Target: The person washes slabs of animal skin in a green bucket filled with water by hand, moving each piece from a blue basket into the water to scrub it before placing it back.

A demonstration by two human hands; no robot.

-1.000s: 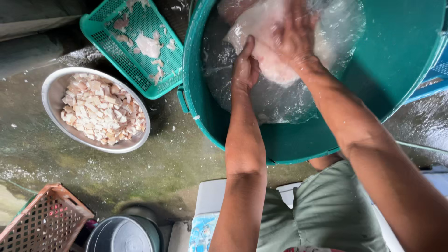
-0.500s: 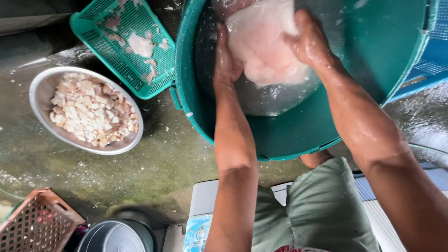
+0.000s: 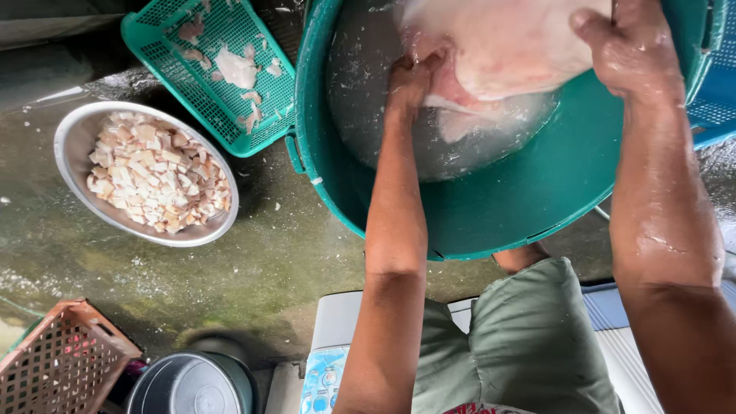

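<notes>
Left hand [image 3: 410, 77] and right hand [image 3: 625, 50] grip pale meat [image 3: 506, 46], seemingly clear of the tub [image 3: 552, 199] rim

pale slab [image 3: 506, 46] cut off above, left fingers [image 3: 406, 77] hidden

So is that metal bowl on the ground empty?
No, the metal bowl is heaped with small pale cut cubes, sitting beside the green basket.
</notes>
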